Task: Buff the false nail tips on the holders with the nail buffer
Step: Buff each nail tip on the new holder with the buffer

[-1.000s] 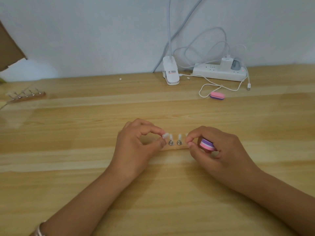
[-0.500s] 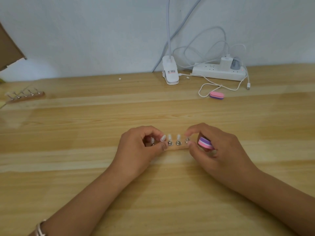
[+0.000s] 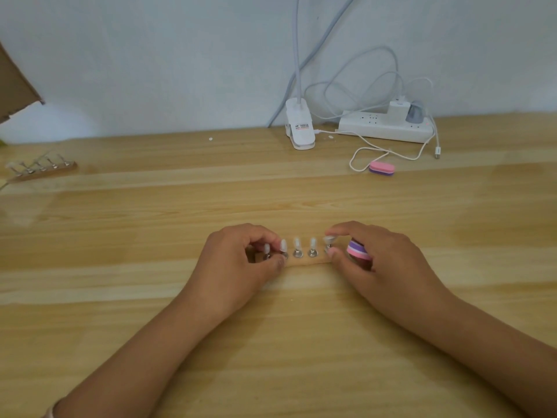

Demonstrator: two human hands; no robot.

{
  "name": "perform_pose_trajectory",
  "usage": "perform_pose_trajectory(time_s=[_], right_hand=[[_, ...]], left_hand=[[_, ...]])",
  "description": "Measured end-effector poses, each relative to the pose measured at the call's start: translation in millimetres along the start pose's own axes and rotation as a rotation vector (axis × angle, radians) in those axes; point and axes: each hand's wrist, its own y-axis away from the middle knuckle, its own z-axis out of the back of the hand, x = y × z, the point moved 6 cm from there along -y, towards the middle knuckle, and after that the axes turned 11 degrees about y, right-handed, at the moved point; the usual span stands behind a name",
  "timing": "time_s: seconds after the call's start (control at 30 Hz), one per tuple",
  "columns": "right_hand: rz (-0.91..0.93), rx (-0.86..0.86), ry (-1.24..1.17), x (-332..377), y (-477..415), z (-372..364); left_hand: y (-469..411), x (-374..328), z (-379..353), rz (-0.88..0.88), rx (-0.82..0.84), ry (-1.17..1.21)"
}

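A small wooden holder strip (image 3: pixel 304 262) lies on the table in front of me, carrying several clear false nail tips (image 3: pixel 297 243) on metal stands. My left hand (image 3: pixel 238 267) curls around the strip's left end, thumb and fingers at the leftmost stands. My right hand (image 3: pixel 376 263) holds a pink, white and purple nail buffer (image 3: pixel 358 250) in its curled fingers, while its forefinger and thumb pinch the rightmost tip (image 3: pixel 329 238).
A second holder strip with tips (image 3: pixel 42 168) lies at the far left. Another pink and purple buffer (image 3: pixel 382 168) sits at the back right beside white cables, a power strip (image 3: pixel 385 127) and a white lamp clamp (image 3: pixel 300 128). Cardboard pokes in at upper left.
My left hand has slid left along the strip, uncovering more tips. My right hand has edged up onto the rightmost tip, still holding the buffer.
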Motion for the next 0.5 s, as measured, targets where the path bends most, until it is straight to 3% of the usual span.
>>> perform_pose_trajectory(time_s=[0.37, 0.5], right_hand=[[0.053, 0.001, -0.020, 3.7, -0.4, -0.1], [0.077, 0.001, -0.023, 5.5, 0.0, -0.8]], left_hand=[[0.2, -15.3, -13.9, -0.149, -0.006, -0.042], [4.4, -22.1, -17.9, -0.256, 0.000, -0.250]])
